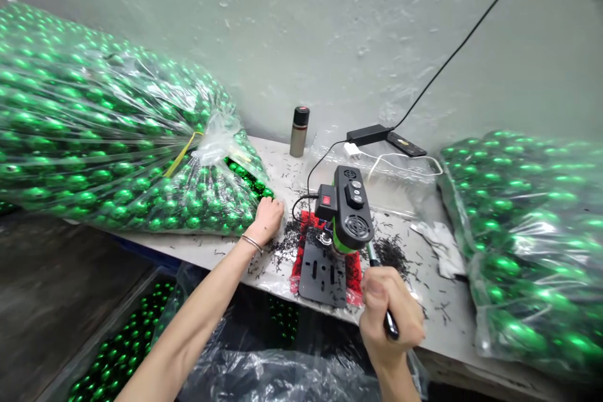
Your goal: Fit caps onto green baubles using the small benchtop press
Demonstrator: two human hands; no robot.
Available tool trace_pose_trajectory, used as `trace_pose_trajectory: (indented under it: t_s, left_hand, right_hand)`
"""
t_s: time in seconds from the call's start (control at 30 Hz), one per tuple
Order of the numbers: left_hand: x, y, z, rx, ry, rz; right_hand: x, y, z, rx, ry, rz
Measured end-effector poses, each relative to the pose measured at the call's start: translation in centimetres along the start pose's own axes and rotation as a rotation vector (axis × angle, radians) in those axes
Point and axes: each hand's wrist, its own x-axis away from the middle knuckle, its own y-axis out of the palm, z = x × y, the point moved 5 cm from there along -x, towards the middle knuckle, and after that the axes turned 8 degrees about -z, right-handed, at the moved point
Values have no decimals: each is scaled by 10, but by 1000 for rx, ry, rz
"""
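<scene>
Near the front edge of the bench (455,326): one machine (354,204), its lever (391,326) wrapped tightly by the right hand (400,304). At the opening of a bag (136,166) of green balls (249,177), the left hand (268,218), fingers curled; whether a ball is pinched cannot be told. Step, as judged: balls being reached for; a careful draw outward is called for. Also noted: black scraps (392,252), flask (298,139), white cloth (443,248), second bag (527,264), grey wall (330,25).

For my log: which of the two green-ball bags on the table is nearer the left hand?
The bag on the left, with a yellow strip near its neck; the left hand is at its edge. The other bag lies beyond the machine.
</scene>
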Motion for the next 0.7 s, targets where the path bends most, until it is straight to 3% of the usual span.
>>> trace_pose_trajectory:
  t_s: [0.1, 0.17, 0.27, 0.33, 0.4, 0.53, 0.7]
  left_hand:
    - [7, -5, -4, 36, -20, -16]
    - [20, -11, -6, 226, -56, -9]
    - [51, -7, -4, 936, -156, 10]
    - [73, 8, 7, 1383, -257, -4]
    - [91, 29, 23, 1624, -368, -57]
    - [107, 65, 54, 1721, -474, -229]
    - [102, 76, 66, 1427, -375, -340]
  right_hand:
    - [2, 0, 1, 0, 0, -10]
    - [2, 0, 1, 1, -2, -18]
    - [3, 0, 1, 3, -3, -16]
    - [3, 0, 2, 1, 3, -12]
    - [2, -1, 3, 2, 10, -10]
    - [1, -2, 3, 22, 9, -10]
    - [3, -2, 4, 38, 13, -9]
